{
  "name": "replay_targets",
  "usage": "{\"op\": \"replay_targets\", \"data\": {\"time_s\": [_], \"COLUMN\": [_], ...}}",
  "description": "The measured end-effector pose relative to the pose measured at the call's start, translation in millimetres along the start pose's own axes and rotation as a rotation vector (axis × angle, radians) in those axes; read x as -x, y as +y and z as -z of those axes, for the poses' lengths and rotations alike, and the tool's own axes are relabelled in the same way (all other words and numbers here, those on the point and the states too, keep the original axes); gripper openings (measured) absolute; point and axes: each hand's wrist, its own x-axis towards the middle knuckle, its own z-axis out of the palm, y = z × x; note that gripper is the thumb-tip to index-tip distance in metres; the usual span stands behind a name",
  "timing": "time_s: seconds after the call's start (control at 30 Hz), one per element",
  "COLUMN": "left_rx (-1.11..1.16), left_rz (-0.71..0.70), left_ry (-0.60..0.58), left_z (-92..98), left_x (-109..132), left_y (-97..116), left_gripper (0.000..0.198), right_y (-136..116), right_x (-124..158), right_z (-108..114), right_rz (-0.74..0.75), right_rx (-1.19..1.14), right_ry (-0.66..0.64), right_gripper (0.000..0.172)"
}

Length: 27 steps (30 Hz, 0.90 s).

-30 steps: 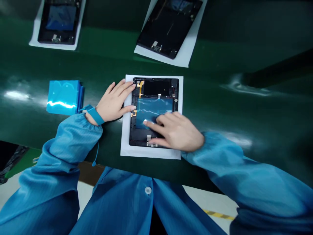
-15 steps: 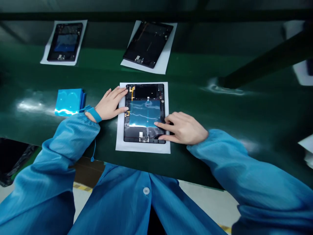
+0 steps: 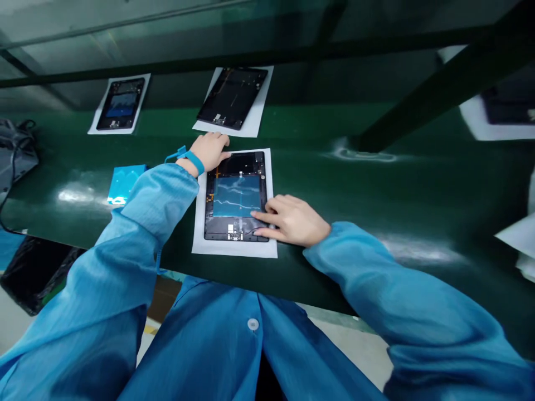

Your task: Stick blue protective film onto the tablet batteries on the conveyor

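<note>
An opened black tablet frame (image 3: 236,223) with a blue film-covered panel (image 3: 237,196) lies on a white sheet (image 3: 234,249) on the green belt (image 3: 343,189). My right hand (image 3: 295,220) rests on the frame's lower right corner, its fingers stretched onto the frame beside the panel. My left hand (image 3: 210,150) has reached past the sheet's top left corner and lies with fingers curled, just below another white sheet carrying a second black frame (image 3: 232,97). Whether it holds anything is hidden. A blue strap (image 3: 193,161) circles that wrist.
A third frame on a white sheet (image 3: 120,104) lies far left on the belt. A stack of blue film pieces (image 3: 123,184) sits left of my left sleeve. A dark bar (image 3: 434,83) slants over the belt at right. More white sheets (image 3: 497,120) show at the right edge.
My left hand left the frame's left edge and reached up toward the second sheet. My right hand stayed at the lower right corner. The view tilted up, so everything sits lower and smaller.
</note>
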Motion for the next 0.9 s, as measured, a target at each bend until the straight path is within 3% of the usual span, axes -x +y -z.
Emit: {"op": "replay_targets", "data": {"time_s": [0.07,0.17,0.27,0.43,0.53,0.63,0.7,0.8,0.9], "left_rx": [0.044,0.039,-0.001,-0.093,-0.131,-0.160,-0.180,-0.202,-0.110], "left_rz": [-0.046,-0.079,-0.098,-0.114,-0.112,-0.123,-0.121,-0.095,-0.006], "left_ry": [-0.048,-0.092,-0.091,-0.052,-0.029,0.042,0.112,0.252,0.382], "left_z": [-0.7,4.3,7.3,2.4,9.7,31.9,50.4,72.8,82.4], "left_x": [-7,-10,-8,-4,3,15,24,28,11], "left_y": [-8,-17,-18,-9,-1,8,13,13,-5], "left_gripper": [0.024,0.014,0.012,0.015,0.016,0.020,0.026,0.033,0.026], "right_y": [-6,-12,-15,-18,-18,-16,-12,-4,11], "right_x": [10,14,9,1,1,4,3,-8,-28], "right_z": [-3,-6,-9,-14,-15,-14,-12,-13,-18], "right_rz": [-0.008,-0.226,-0.439,-0.537,-0.642,-0.791,-0.833,-0.780,-0.772], "right_rx": [-0.052,-0.111,-0.152,-0.210,-0.283,-0.401,-0.542,-0.738,-0.709], "right_ry": [0.070,0.173,0.199,0.169,0.198,0.252,0.234,0.172,0.231], "right_gripper": [0.050,0.043,0.047,0.051,0.062,0.075,0.067,0.046,0.048]}}
